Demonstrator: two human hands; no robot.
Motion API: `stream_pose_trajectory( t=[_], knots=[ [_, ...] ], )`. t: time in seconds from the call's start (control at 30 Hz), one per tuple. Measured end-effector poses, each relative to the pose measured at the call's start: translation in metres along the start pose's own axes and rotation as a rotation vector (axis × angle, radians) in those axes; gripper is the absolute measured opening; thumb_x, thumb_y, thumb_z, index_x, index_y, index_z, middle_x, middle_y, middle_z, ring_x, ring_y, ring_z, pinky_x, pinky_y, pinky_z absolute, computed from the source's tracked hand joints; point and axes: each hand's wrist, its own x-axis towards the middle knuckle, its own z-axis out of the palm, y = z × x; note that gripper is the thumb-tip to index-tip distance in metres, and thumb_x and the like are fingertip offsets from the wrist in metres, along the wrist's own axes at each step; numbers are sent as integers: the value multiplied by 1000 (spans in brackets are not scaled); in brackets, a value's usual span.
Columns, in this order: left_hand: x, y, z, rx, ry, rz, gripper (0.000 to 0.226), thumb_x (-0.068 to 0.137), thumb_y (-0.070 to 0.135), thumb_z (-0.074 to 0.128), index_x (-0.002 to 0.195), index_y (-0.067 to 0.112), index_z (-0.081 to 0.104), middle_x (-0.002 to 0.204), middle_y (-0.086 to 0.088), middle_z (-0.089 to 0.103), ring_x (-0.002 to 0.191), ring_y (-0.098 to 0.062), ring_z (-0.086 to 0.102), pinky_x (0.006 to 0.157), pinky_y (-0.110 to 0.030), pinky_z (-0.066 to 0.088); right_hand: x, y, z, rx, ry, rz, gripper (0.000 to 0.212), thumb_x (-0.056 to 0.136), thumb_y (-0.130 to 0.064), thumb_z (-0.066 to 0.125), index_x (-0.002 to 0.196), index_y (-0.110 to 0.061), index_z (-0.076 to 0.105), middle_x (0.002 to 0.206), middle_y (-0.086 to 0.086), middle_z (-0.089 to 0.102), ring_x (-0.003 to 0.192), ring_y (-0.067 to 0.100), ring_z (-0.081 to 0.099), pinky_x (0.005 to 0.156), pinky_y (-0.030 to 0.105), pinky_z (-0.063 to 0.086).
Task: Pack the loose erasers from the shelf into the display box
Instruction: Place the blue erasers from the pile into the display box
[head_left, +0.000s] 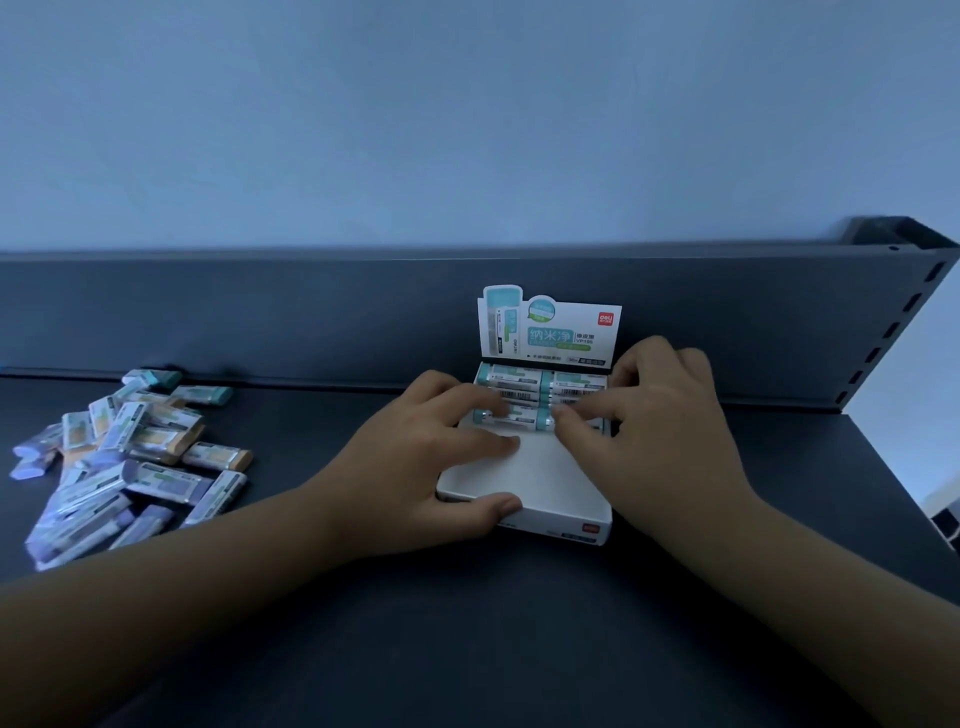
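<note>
The white display box (540, 480) sits on the dark shelf, its printed lid card (550, 327) standing upright at the back. Two columns of teal-ended erasers fill its far part; the near floor is bare. My left hand (410, 457) lies over the box's left side, fingers pressing on the front-row eraser (519, 415) and thumb against the near wall. My right hand (654, 415) comes in from the right, its curled fingertips pinching that eraser's teal right end. A pile of loose erasers (130, 457) with teal, orange and purple ends lies at the left.
The dark shelf surface (467, 623) stretches toward me, with a low dark back panel (260, 312) behind the box. A slotted metal upright (893, 332) bounds the shelf on the right. A pale wall rises above.
</note>
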Motion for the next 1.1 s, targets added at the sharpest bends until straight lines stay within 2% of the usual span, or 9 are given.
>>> stream_pose_trajectory(
  t=[0.1, 0.27, 0.4, 0.6, 0.77, 0.97, 1.1],
  knots=[
    [0, -1, 1, -15, 7, -5, 64, 90, 73, 44, 119, 24, 74, 139, 4, 57, 120, -22, 47, 93, -39, 48, -1, 1, 0, 24, 19, -14, 35, 88, -47, 57, 87, -24, 83, 88, -5, 43, 90, 18, 36, 68, 32, 38],
    [-2, 1, 2, 3, 26, -22, 68, 90, 76, 40, 121, 25, 74, 144, 5, 57, 122, -21, 48, 92, -38, 50, -2, 5, 4, 20, 32, -24, 32, 92, -36, 62, 73, -16, 79, 87, -5, 44, 88, 19, 36, 68, 33, 39],
    [-3, 2, 1, -11, 41, -25, 67, 89, 75, 41, 119, 25, 74, 144, 5, 56, 121, -21, 50, 92, -38, 50, -4, 4, 4, 55, 40, -31, 40, 98, -39, 58, 72, -14, 77, 81, -4, 44, 82, 18, 37, 63, 33, 38],
    [-1, 0, 1, 20, 17, -22, 65, 91, 74, 39, 122, 28, 73, 141, 4, 57, 117, -23, 51, 91, -38, 49, -4, 10, 6, 106, 64, -11, 37, 94, -31, 62, 66, -10, 73, 75, -6, 46, 75, 14, 41, 57, 28, 33],
    [-1, -1, 2, 28, 21, -31, 65, 91, 74, 41, 122, 28, 73, 139, 6, 58, 117, -21, 51, 91, -38, 49, -3, 11, 11, 128, 91, 3, 37, 92, -24, 68, 59, -8, 68, 73, -5, 46, 74, 17, 41, 57, 33, 38],
    [-2, 4, -3, 50, 48, -29, 66, 89, 73, 44, 122, 23, 70, 142, 0, 52, 113, -20, 54, 88, -37, 51, -4, 10, 6, 174, 200, -76, 34, 98, -26, 60, 70, -10, 72, 78, -3, 51, 76, 17, 43, 63, 33, 37],
    [-2, 7, -8, 114, 118, -20, 65, 88, 73, 50, 122, 20, 68, 138, -1, 53, 107, -19, 56, 86, -38, 51, -4, 5, -6, 159, 178, -189, 31, 97, -28, 57, 78, -10, 74, 84, -1, 57, 80, 18, 47, 68, 36, 42]
  ],
)
